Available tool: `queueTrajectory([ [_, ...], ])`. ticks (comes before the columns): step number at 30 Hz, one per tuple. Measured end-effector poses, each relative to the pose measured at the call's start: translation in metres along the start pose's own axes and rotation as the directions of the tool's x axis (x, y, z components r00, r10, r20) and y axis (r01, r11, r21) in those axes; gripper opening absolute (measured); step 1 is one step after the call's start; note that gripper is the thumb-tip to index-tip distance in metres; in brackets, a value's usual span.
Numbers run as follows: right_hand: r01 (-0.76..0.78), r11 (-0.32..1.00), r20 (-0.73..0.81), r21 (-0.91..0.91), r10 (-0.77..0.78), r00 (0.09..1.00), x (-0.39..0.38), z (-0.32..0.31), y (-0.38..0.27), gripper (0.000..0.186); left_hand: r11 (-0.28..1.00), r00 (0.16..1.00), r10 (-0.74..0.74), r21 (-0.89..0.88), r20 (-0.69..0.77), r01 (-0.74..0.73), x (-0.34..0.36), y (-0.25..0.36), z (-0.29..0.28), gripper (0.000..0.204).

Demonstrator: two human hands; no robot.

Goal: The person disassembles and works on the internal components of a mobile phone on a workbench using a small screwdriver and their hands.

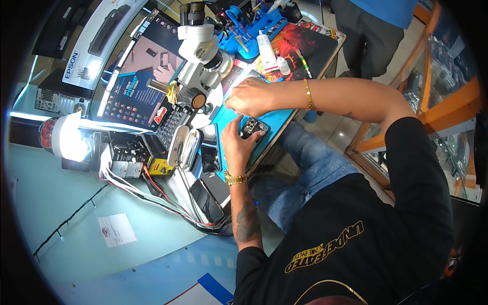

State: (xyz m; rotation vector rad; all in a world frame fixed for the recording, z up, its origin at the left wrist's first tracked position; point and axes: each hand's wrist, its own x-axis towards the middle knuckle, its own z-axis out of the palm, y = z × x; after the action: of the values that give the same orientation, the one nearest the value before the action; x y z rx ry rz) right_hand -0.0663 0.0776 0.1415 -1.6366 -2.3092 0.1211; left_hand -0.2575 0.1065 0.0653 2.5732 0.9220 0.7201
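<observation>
My left hand (pixel 235 145), with a gold watch on the wrist, holds a small dark phone (pixel 254 127) against the blue work mat (pixel 277 118); the thumb lies beside its camera end. My right hand (pixel 252 96), a gold bangle on its wrist, is curled knuckles-up just beyond it. It presses on a pale flat piece (pixel 243 77) at the foot of the microscope (pixel 199 48). What its fingers hold is hidden.
A laptop (pixel 137 76) stands behind the microscope. A white glue bottle (pixel 265 48), a blue tool rack (pixel 249 25) and a red-orange mat (pixel 302 43) lie farther along the bench. A bright lamp (pixel 71 137), cables and spare phones (pixel 206 198) crowd the left. Another person (pixel 376 25) stands beyond the bench.
</observation>
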Motion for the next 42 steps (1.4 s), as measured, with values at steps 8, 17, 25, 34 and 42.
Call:
queueTrajectory([
  [8,0.065,0.997,-0.005,0.034,-0.065,0.998,0.000,0.002,0.005,0.026,0.991,0.985,-0.129,-0.030,0.115,0.133,-0.006,-0.002,0.004,0.101],
  [17,-0.006,1.000,0.085,-0.015,0.007,0.996,0.002,-0.011,-0.004,0.035,0.983,0.983,-0.177,-0.048,0.046,0.179,-0.016,0.000,0.003,0.114],
  [25,-0.069,0.997,0.070,0.039,0.066,0.995,-0.007,-0.012,0.000,0.032,0.976,0.978,-0.210,-0.064,0.003,0.210,-0.017,0.003,0.009,0.103],
  [34,0.004,0.963,-0.143,0.269,0.036,0.989,-0.021,-0.031,0.003,0.031,0.992,0.974,-0.080,-0.110,-0.214,0.057,-0.016,0.002,0.009,0.028],
  [42,-0.202,0.816,-0.048,0.542,0.270,0.962,-0.025,-0.026,0.006,0.027,0.996,0.969,-0.053,-0.087,-0.243,0.032,-0.018,0.001,0.003,0.014],
])
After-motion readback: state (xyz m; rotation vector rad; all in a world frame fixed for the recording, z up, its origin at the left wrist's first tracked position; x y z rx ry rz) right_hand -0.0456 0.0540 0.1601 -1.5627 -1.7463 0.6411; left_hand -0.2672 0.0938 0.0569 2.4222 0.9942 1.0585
